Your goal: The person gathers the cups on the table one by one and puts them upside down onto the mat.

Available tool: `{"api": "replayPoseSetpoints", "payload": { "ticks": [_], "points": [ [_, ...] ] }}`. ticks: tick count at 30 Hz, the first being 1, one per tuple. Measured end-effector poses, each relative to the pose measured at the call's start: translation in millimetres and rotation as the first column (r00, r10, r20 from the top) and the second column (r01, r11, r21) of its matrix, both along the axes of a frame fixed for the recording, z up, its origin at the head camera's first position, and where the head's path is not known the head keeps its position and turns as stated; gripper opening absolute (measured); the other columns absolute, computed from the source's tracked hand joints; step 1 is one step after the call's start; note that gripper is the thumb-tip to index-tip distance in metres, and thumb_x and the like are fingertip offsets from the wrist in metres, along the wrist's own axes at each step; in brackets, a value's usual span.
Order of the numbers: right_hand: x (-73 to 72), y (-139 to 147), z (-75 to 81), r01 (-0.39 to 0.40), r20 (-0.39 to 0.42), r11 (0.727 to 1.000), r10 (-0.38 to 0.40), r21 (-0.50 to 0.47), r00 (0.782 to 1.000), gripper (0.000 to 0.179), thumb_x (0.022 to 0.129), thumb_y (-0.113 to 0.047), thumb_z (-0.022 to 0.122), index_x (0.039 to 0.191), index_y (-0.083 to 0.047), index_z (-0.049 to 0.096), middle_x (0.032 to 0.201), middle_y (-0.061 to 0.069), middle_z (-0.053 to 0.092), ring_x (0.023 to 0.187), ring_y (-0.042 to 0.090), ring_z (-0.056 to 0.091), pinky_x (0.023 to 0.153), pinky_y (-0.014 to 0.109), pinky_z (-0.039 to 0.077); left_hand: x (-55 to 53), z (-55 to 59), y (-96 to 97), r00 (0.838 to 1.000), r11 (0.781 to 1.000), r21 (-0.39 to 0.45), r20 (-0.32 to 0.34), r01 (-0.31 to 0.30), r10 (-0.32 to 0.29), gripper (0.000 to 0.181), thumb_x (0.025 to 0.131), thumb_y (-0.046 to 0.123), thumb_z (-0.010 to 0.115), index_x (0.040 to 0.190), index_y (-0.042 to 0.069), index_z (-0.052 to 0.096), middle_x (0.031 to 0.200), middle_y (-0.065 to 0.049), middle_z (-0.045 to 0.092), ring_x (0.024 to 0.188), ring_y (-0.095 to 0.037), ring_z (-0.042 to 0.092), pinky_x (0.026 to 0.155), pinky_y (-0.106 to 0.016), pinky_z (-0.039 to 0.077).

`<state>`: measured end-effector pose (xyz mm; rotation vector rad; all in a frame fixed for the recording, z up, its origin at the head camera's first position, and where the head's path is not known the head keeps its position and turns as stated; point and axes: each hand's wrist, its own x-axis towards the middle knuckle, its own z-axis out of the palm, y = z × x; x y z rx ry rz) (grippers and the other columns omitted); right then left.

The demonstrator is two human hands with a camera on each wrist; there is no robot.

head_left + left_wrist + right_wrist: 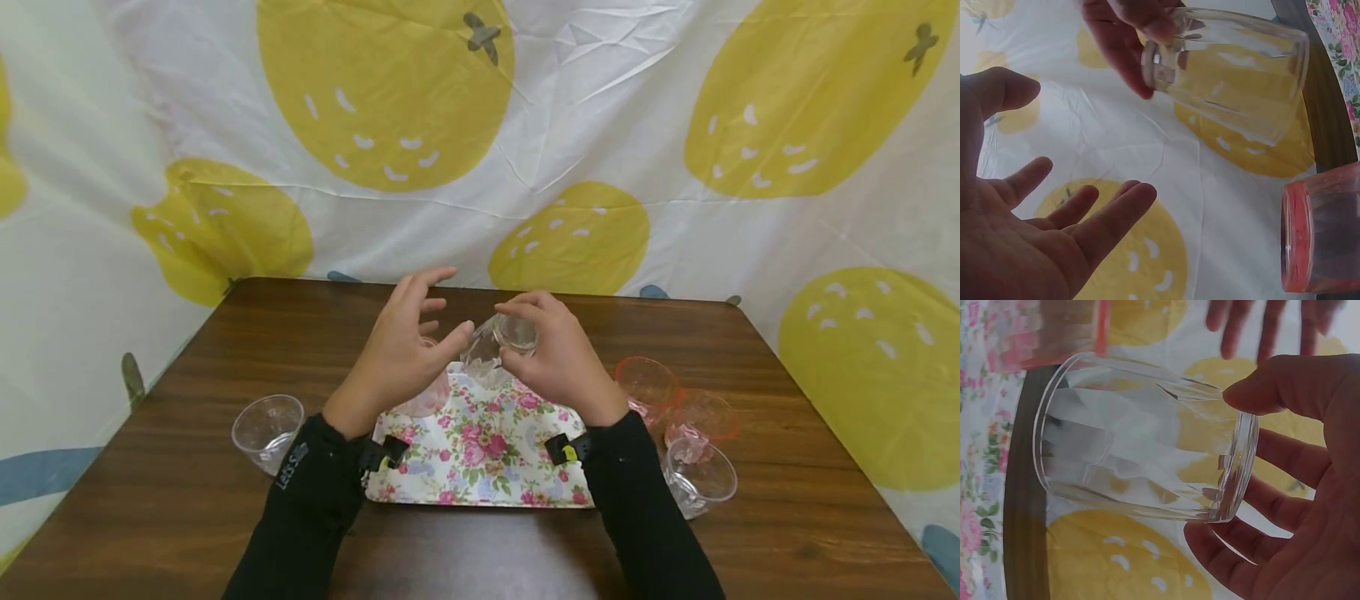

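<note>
My right hand (557, 354) grips a clear plastic cup (1129, 444) by its base. The cup is tilted, base up and mouth down, above the back of a floral tray (480, 467). Facing it, my left hand (401, 354) has its fingers spread and apart, holding nothing. In the left wrist view, a gap shows between those fingers and the clear cup. Partly hidden behind the left hand, a pink-tinted cup (429, 398) stands upside down on the tray.
A clear cup (262, 425) stands mouth up on the dark wooden table at the left. To the right are two red-rimmed cups (647, 385) and another clear cup (697, 479), close together. A lemon-patterned cloth (450, 225) hangs behind the table.
</note>
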<state>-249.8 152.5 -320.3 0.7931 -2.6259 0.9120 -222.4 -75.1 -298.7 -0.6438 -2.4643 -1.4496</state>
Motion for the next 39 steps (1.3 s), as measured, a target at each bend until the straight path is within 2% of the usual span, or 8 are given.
{"api": "replayPoseSetpoints", "payload": {
  "ticks": [8,18,25,30,39],
  "points": [
    [-2.6,-12,-12.5,-0.015,0.076,0.996,0.009,0.082,0.997,0.047,0.091,-0.016,0.073,0.137,-0.012,0.063,0.137,0.009,0.054,0.126,0.031,0.053,0.099,0.046,0.050,0.5,0.6,-1.5,1.000,1.000,0.002,0.019,-0.004,0.004,0.065,0.098,0.025,0.067,0.154,0.019,0.035,0.153,-0.014,0.035,0.135,-0.036,0.049,0.102,-0.053,0.052],
    [-1.9,-19,-20.6,-0.051,0.128,0.986,0.031,0.160,0.991,0.050,0.090,-0.016,0.069,0.139,-0.012,0.062,0.140,0.009,0.053,0.132,0.034,0.049,0.102,0.048,0.050,0.9,2.5,-4.2,0.999,1.000,-0.005,0.049,-0.011,0.011,0.066,0.098,0.024,0.067,0.155,0.018,0.034,0.153,-0.015,0.034,0.135,-0.036,0.048,0.103,-0.053,0.052],
    [-5.1,-23,-29.1,-0.053,0.114,0.982,0.032,0.183,0.993,0.047,0.088,-0.015,0.071,0.134,-0.011,0.066,0.136,0.009,0.056,0.124,0.032,0.053,0.099,0.046,0.051,0.7,1.3,-4.2,0.999,1.000,-0.016,0.054,-0.008,0.009,0.065,0.098,0.023,0.067,0.154,0.017,0.035,0.153,-0.014,0.034,0.132,-0.037,0.049,0.102,-0.053,0.053],
    [-5.3,-26,-33.4,-0.057,0.127,0.981,0.034,0.188,0.991,0.046,0.089,-0.016,0.071,0.134,-0.012,0.066,0.136,0.009,0.056,0.124,0.031,0.053,0.097,0.045,0.052,0.6,1.2,-5.7,0.998,1.000,-0.025,0.063,-0.011,0.012,0.065,0.098,0.022,0.067,0.154,0.017,0.036,0.154,-0.015,0.032,0.131,-0.038,0.050,0.101,-0.053,0.053],
    [-7.7,-30,-40.2,-0.051,0.105,0.981,0.031,0.188,0.994,0.046,0.090,-0.017,0.072,0.135,-0.010,0.065,0.139,0.011,0.056,0.125,0.033,0.053,0.100,0.046,0.051,0.4,1.1,-9.3,0.998,0.999,-0.049,0.059,-0.013,0.016,0.064,0.098,0.022,0.067,0.154,0.017,0.036,0.155,-0.016,0.032,0.130,-0.037,0.050,0.100,-0.050,0.054]
  ]
}}
